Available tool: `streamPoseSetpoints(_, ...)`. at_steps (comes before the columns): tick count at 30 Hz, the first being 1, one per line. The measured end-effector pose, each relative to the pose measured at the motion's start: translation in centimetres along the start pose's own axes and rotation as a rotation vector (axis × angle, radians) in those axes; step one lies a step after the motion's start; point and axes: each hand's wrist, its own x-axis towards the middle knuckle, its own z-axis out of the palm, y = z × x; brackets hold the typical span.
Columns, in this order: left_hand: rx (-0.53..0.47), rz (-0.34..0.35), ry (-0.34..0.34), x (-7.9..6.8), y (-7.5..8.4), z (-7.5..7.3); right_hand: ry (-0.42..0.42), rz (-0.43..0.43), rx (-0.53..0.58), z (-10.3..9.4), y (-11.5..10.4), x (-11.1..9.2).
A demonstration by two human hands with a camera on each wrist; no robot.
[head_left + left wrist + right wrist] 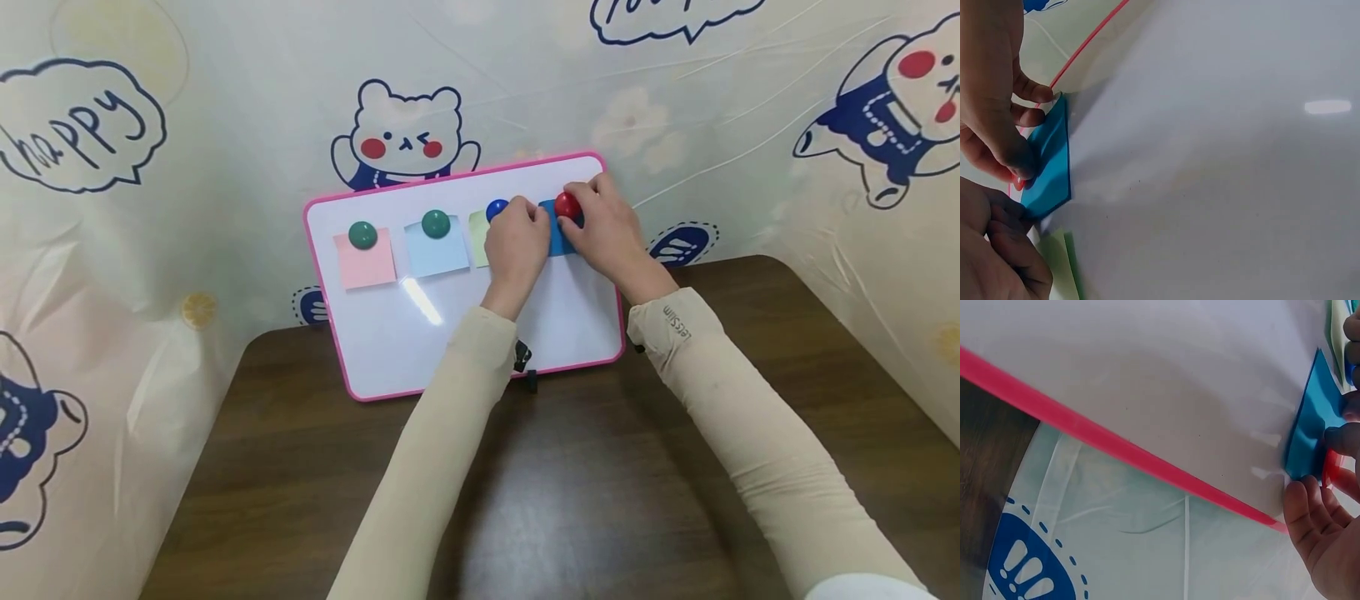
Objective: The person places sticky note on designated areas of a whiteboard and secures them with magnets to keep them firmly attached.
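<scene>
Both arms in beige sleeves reach fwd over the dark brown wooden desk (600,467) to the pink-framed white magnetic board (390,333), which stands tilted back against the cartoon-bear printed plastic backdrop (225,125).

Right hand (611,229): at the board's upper right corner, wrist cocked up, fingers curled round the round red magnet (567,205), pinching it from the sides. The magnet sits on top of the bright blue square paper note (558,242), near the note's upper edge.

Left hand (516,242): just beside the right, back of hand to the head cam, fingers bent onto the board btwn the round blue magnet (496,209) and the blue note. In the left wrist view its fingertips (1016,219) touch the blue note's (1050,162) edge; can't tell if they pinch it or only press.

Head view only: the whole row – pink square paper note (367,262) under a round dark green magnet (363,235), pale blue square paper note (438,250) under a second round green magnet (435,223), pale green square paper note (478,237) partly hidden by the left hand.

Wrist views only: blue note (1313,437) lifts off the board, one side standing clear of the surface. Right wrist view shows the red magnet (1333,469) as a sliver under the fingers (1344,440).
</scene>
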Motion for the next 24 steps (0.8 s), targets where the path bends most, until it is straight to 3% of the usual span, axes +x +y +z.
streamPoseSetpoints(5, -0.017, 0.005, 0.022, -0.15, -0.18, 0.15, -0.006, -0.011, -0.02, 0.15, 0.02, 0.14)
streamPoseSetpoints(13, 0.111, 0.056, 0.002, 0.21, 0.08, 0.09, -0.006, -0.016, -0.044, 0.25, 0.13, 0.28)
streamPoseSetpoints(24, 0.15, 0.083, 0.002, 0.26, 0.2, 0.02, -0.003, -0.024, -0.051, 0.09, 0.04, 0.34)
